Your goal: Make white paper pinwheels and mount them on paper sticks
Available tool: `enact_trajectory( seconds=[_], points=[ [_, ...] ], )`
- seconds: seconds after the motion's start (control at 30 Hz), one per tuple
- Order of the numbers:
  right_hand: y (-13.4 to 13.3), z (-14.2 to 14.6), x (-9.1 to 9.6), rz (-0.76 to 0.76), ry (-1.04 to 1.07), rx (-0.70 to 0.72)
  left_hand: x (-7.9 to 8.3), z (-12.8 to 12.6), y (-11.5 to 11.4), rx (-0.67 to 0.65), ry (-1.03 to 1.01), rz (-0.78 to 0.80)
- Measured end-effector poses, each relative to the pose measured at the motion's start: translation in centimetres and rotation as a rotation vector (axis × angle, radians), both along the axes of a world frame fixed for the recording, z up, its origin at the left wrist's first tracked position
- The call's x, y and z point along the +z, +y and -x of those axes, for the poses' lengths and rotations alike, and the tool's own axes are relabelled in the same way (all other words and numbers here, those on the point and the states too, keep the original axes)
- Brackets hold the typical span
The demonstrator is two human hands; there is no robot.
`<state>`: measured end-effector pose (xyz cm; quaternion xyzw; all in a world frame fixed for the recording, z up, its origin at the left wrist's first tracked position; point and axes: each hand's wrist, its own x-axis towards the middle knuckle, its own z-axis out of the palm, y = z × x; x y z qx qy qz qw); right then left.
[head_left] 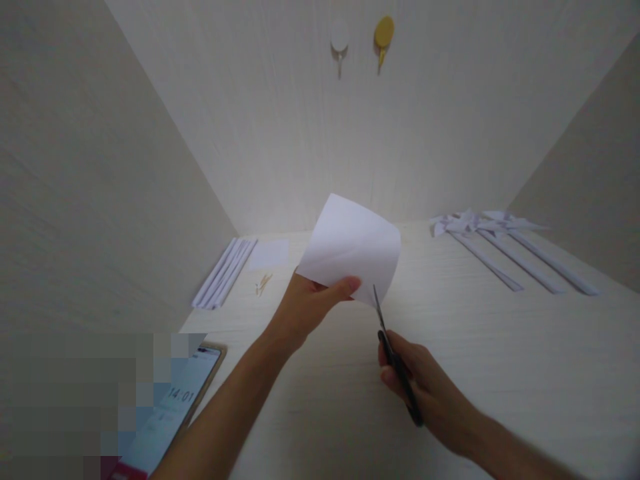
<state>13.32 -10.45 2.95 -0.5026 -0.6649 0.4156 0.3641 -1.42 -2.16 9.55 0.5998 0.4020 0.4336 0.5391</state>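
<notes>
A sheet of white paper (pixel 353 243), slightly curved, is held up in my left hand (pixel 313 300), the thumb lying on its near face and the other fingers hidden behind it. My right hand (pixel 417 373) grips a pair of black-handled scissors (pixel 400 373). The scissor blades point up and away, and their tip lies at the lower right edge of the paper. From this angle I cannot tell how far the blades are apart.
Rolled paper sticks (pixel 225 273) lie at left, beside a flat white sheet (pixel 270 253) and small thin sticks (pixel 263 284). Paper pinwheels (pixel 465 223) on paper stems rest at right. A phone (pixel 185 393) stands lower left. White (pixel 340 37) and yellow (pixel 385 32) hooks are on the back wall.
</notes>
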Motion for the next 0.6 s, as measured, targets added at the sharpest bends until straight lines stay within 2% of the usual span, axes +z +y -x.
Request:
enact_trajectory(
  seconds=[0.37,0.6],
  points=[
    [0.06,-0.2,-0.16,-0.01,-0.037,-0.022,-0.12,-0.02,0.1,0.011,-0.023,0.043],
    [0.17,-0.18,-0.28,-0.016,-0.071,-0.041,-0.23,0.13,0.11,-0.027,-0.037,0.021]
  ],
)
